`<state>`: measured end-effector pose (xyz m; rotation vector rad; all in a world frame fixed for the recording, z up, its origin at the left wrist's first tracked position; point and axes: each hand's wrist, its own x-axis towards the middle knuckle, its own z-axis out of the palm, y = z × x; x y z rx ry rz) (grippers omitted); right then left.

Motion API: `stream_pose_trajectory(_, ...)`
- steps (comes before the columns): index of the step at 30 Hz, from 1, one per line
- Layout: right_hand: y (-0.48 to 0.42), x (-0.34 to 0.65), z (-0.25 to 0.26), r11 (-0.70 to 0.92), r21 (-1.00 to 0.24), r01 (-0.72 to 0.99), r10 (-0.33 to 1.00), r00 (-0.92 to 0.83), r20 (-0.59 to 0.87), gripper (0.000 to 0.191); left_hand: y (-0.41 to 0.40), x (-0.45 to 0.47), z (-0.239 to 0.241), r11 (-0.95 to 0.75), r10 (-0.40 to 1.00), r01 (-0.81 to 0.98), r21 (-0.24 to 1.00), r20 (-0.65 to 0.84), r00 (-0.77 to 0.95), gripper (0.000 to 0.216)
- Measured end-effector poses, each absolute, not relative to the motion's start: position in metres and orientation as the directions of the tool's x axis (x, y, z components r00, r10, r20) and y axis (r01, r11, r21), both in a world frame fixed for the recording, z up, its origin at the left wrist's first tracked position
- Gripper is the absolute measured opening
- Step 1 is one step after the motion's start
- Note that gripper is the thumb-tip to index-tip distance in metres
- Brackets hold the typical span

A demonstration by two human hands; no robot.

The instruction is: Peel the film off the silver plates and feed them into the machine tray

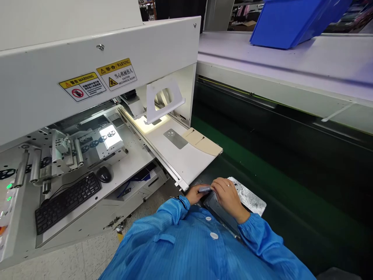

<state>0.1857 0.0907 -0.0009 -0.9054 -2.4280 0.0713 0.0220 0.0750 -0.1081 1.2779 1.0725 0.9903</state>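
Close to my body, my left hand is closed around the near end of a thin flat grey panel, seen almost edge-on. My right hand has its fingers curled together at the panel's other end; their tips are partly hidden. Below the hands lies a dark tray-like box, its contents covered by my right hand. Beside my right wrist is a shiny silver plate with small holes in one corner. Ahead, a grey panel with a cluster of round holes lies flat on the white sliding platform.
A beige curved stop sits on the platform's right side. The white machine overhangs it, with a white bracket. Left are a keyboard and mouse. A green conveyor belt runs along the right, below a shelf with a blue bin.
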Motion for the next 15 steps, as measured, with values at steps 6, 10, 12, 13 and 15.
stream_pose_trajectory(6,0.097,0.195,0.005,0.786,-0.287,0.548,0.618,-0.670,0.412,0.025,0.078,0.021,-0.108,0.069,0.972,0.031,0.997,-0.074,0.224,0.025)
stream_pose_trajectory(10,0.102,0.195,0.002,0.826,-0.245,0.507,0.563,-0.734,0.379,0.023,0.079,0.021,-0.107,0.080,0.973,0.038,0.996,-0.086,0.213,0.032)
stream_pose_trajectory(12,0.104,0.193,-0.004,0.837,-0.218,0.501,0.546,-0.745,0.383,0.023,0.080,0.022,-0.105,0.082,0.975,0.039,0.996,-0.088,0.204,0.038)
stream_pose_trajectory(13,0.105,0.192,-0.007,0.844,-0.203,0.497,0.535,-0.749,0.390,0.022,0.080,0.022,-0.104,0.083,0.976,0.039,0.996,-0.089,0.200,0.039)
stream_pose_trajectory(15,0.108,0.191,-0.012,0.858,-0.167,0.485,0.508,-0.759,0.407,0.022,0.080,0.023,-0.101,0.087,0.977,0.035,0.996,-0.092,0.192,0.039)
